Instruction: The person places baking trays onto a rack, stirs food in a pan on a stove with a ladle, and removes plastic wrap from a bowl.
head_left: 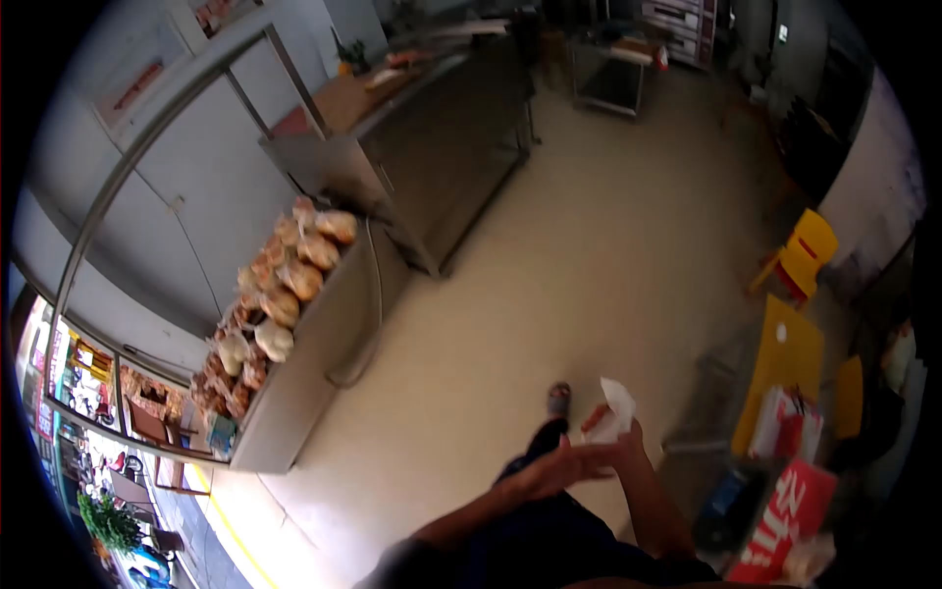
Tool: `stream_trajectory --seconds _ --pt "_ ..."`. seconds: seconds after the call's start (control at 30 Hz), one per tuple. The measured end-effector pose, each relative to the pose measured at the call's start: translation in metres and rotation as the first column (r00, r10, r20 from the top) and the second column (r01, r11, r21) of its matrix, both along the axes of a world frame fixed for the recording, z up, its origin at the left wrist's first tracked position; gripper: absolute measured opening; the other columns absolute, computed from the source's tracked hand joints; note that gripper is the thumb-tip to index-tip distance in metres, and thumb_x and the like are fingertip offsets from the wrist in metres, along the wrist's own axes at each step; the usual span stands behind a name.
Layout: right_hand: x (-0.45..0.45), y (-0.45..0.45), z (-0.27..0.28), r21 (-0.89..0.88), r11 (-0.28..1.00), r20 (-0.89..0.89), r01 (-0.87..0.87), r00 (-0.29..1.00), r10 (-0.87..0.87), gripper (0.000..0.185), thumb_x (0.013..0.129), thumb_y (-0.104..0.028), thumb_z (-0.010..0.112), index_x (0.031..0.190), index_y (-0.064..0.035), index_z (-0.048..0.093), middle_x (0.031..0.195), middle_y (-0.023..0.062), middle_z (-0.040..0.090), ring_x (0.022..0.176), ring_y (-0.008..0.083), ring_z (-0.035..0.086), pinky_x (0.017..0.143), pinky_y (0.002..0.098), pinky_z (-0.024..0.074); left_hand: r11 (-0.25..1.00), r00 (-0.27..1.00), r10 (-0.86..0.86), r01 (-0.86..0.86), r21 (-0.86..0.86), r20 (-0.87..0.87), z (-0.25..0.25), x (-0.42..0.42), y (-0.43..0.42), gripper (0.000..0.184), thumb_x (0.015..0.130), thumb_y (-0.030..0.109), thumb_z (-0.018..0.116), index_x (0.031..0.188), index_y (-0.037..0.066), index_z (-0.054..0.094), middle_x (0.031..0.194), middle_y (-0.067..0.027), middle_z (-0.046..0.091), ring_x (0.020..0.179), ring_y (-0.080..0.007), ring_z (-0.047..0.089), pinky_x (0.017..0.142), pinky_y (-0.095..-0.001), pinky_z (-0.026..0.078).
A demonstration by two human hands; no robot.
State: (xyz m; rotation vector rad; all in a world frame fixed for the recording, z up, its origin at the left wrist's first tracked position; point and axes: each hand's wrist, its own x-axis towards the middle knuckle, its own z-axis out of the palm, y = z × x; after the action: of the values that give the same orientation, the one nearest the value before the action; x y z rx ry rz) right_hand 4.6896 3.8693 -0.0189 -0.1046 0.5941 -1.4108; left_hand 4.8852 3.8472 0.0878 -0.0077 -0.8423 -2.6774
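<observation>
A white piece of paper or thin wrapper [617, 401] stands up from my right hand [629, 444], which is closed around its lower part. At the wrapper's left edge shows a small orange-brown piece [595, 418]; blur hides whether it is food or a fingertip. My left hand [557, 471] lies just below, its fingers stretched out toward my right wrist and the thumb raised. No object shows in its palm. Whether the two hands touch is hard to tell.
At left, a metal counter [324, 378] carries several bagged breads [299, 280]. Behind it stands a steel worktable [442, 147]. To the right are a yellow table [775, 363], a yellow chair [810, 255] and a red sign or box [785, 520]. Tiled floor [491, 324] lies ahead.
</observation>
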Motion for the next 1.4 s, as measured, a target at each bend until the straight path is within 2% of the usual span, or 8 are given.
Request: stream_trajectory --seconds 0.27,0.43,0.57,0.67,0.87,1.0,1.27,1.4 --pt "-0.107 -0.195 0.022 -0.429 0.859 0.115 -0.281 0.926 0.360 0.057 0.099 -0.056 0.043 0.127 -0.0117 0.064 0.144 0.0129 0.052 0.136 0.0335 0.043 0.110 0.0476 0.0361 0.935 0.977 -0.214 0.206 0.289 -0.005 0.005 -0.184 -0.232 0.060 0.103 0.047 0.040 0.129 -0.005 0.055 0.126 -0.0222 0.060 0.118 -0.0322 0.057 0.100 -0.0485 0.045" --pt "-0.228 -0.301 0.044 -0.529 0.844 0.202 0.085 0.979 0.028 0.051 0.100 -0.051 0.045 0.118 -0.0086 0.066 0.134 0.0177 0.058 0.131 0.0372 0.047 0.111 0.0476 0.0366 0.925 0.945 -0.228 0.135 0.356 0.234 -0.009 -0.326 -0.338 0.043 0.108 0.028 0.041 0.115 -0.007 0.065 0.106 -0.0228 0.072 0.098 -0.0368 0.071 0.086 -0.0485 0.059" --pt "-0.349 -0.376 0.029 -0.316 0.902 0.342 0.295 0.922 -0.182 0.039 0.099 -0.039 0.051 0.112 -0.0042 0.061 0.116 0.0108 0.060 0.115 0.0295 0.054 0.106 0.0416 0.0419 0.875 0.867 0.004 0.238 -0.422 0.498 0.011 -0.425 -0.422 0.033 0.104 0.031 0.054 0.124 0.007 0.064 0.118 -0.0120 0.069 0.109 -0.0179 0.065 0.094 -0.0348 0.050" --pt "-0.452 -0.439 0.013 -0.245 0.921 0.546 0.302 0.828 -0.126 0.042 0.100 -0.041 0.048 0.115 -0.0025 0.058 0.112 0.0133 0.059 0.110 0.0316 0.056 0.104 0.0446 0.0460 0.331 0.927 0.352 0.009 -0.944 0.132 0.004 -0.507 -0.480 0.028 0.093 0.023 0.069 0.117 0.008 0.069 0.112 -0.0102 0.071 0.104 -0.0220 0.067 0.090 -0.0369 0.052" --pt "-0.591 -0.567 0.088 0.060 0.998 0.430 -0.022 0.903 -0.006 0.048 0.104 -0.043 0.042 0.132 -0.0058 0.056 0.134 0.0152 0.059 0.121 0.0289 0.059 0.105 0.0443 0.0474 -0.509 0.807 0.529 0.055 -0.859 -0.262 0.046 -0.685 -0.629 0.079 0.081 0.047 0.076 0.143 0.006 0.050 0.122 -0.0175 0.065 0.114 -0.0380 0.060 0.101 -0.0470 0.045" --pt "-0.671 -0.651 0.037 0.147 0.987 0.240 -0.070 0.970 0.033 0.040 0.105 -0.038 0.043 0.128 -0.0083 0.058 0.128 0.0103 0.063 0.115 0.0239 0.062 0.099 0.0415 0.0513 -0.120 0.840 0.516 0.267 -0.956 0.170 0.006 -0.756 -0.739 0.096 0.074 0.056 0.074 0.149 0.004 0.042 0.104 -0.0171 0.065 0.102 -0.0365 0.060 0.096 -0.0468 0.044" --pt "-0.843 -0.848 -0.072 0.109 0.982 0.285 -0.157 0.951 0.120 0.022 0.102 -0.026 0.055 0.113 -0.0079 0.063 0.107 0.0079 0.068 0.095 0.0212 0.069 0.083 0.0405 0.0582 -0.071 0.832 0.548 0.156 -0.985 0.092 -0.080 -0.898 -0.951 0.082 0.075 0.048 0.079 0.139 0.004 0.052 0.103 -0.0173 0.066 0.101 -0.0364 0.061 0.093 -0.0453 0.045" --pt "-0.919 -0.968 0.032 0.406 0.903 -0.104 -0.138 0.975 0.196 0.024 0.099 -0.012 0.060 0.120 -0.0035 0.062 0.107 0.0109 0.068 0.096 0.0223 0.070 0.082 0.0394 0.0587 0.044 0.827 0.415 0.399 -0.916 0.380 -0.072 -0.978 -1.087 0.071 0.075 0.042 0.082 0.130 0.003 0.059 0.104 -0.0182 0.070 0.097 -0.0363 0.065 0.093 -0.0453 0.047"
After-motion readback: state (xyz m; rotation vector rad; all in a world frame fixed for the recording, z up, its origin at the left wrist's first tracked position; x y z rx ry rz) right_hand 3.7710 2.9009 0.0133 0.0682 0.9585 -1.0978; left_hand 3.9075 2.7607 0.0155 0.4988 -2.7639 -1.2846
